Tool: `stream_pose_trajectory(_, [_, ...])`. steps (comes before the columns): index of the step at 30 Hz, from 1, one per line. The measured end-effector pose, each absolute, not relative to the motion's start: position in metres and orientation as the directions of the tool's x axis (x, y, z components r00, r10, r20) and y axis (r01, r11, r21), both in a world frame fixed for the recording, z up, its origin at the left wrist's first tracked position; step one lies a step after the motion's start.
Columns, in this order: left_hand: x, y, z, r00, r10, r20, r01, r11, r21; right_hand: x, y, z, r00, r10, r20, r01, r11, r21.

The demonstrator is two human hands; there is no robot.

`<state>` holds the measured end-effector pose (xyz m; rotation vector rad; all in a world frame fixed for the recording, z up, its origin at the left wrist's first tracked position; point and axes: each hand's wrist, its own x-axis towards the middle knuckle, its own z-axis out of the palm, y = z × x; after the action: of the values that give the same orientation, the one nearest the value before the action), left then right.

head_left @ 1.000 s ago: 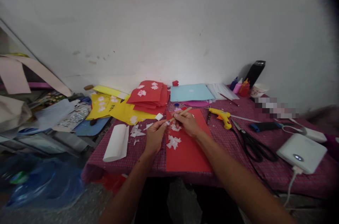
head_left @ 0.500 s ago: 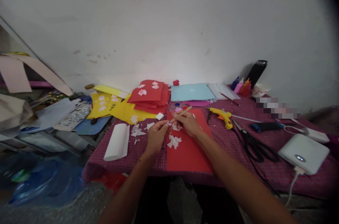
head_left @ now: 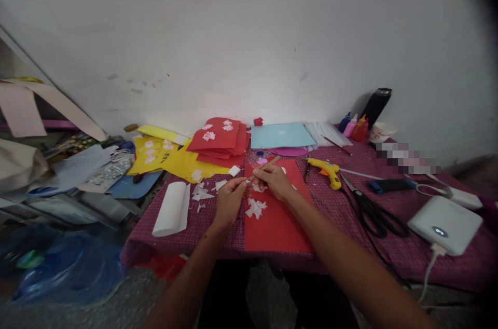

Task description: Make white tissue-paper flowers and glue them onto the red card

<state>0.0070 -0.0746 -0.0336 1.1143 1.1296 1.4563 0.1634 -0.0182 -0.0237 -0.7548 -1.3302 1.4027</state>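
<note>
My right hand [head_left: 275, 179] is closed on a flat wooden craft stick [head_left: 270, 163], which slants down toward my left fingertips. Pinched in my left hand [head_left: 230, 196] is a small whitish scrap, probably paper, mostly covered by the fingers. Both hands meet above the left edge of a red paper sheet [head_left: 278, 230]. White torn-paper flower shapes [head_left: 256, 208] lie on that sheet, one of them partly hidden under my hands. More torn white scraps [head_left: 201, 192] are scattered on the cloth to the left.
A white paper roll [head_left: 171, 209] lies at the left. Stacked red sheets [head_left: 218, 142], yellow sheets [head_left: 194, 160] and a light blue sheet [head_left: 283, 135] line the wall. To the right are a yellow glue gun [head_left: 327, 169], black scissors [head_left: 373, 212] and a white device [head_left: 447, 225].
The craft stick has tilted slightly in my right hand, and its upper end sits a little lower. My left hand has barely moved.
</note>
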Motion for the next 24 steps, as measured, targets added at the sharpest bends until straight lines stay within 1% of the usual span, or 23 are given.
stream_pose_trajectory(5, [0.008, -0.076, -0.031, -0.098, 0.985, 0.139, -0.073, -0.147, 0.986, 0.164, -0.019, -0.024, -0.321, 0.931, 0.172, -0.321, 0.064, -0.945])
stream_pose_trajectory(8, [0.007, -0.077, -0.029, -0.108, 0.984, 0.14, -0.064, -0.148, 0.987, 0.165, -0.02, -0.021, -0.371, 0.916, 0.153, -0.372, 0.004, -0.928])
stream_pose_trajectory(10, [0.006, -0.078, -0.029, -0.124, 0.98, 0.154, -0.036, -0.159, 0.987, 0.166, -0.021, -0.02, -0.388, 0.909, 0.154, -0.386, -0.008, -0.923])
stream_pose_trajectory(13, [0.006, -0.079, -0.027, -0.121, 0.974, 0.192, 0.004, -0.193, 0.981, 0.166, -0.021, -0.019, -0.367, 0.914, 0.172, -0.324, 0.048, -0.945])
stream_pose_trajectory(16, [0.006, -0.081, -0.025, -0.105, 0.974, 0.201, 0.005, -0.202, 0.979, 0.166, -0.021, -0.019, -0.35, 0.918, 0.189, -0.251, 0.102, -0.962])
stream_pose_trajectory(21, [0.007, -0.082, -0.026, -0.104, 0.975, 0.196, 0.012, -0.196, 0.98, 0.167, -0.021, -0.017, -0.349, 0.917, 0.195, -0.227, 0.119, -0.967])
stream_pose_trajectory(24, [0.007, -0.081, -0.028, -0.115, 0.973, 0.198, 0.013, -0.198, 0.98, 0.167, -0.022, -0.014, -0.316, 0.929, 0.191, -0.239, 0.117, -0.964])
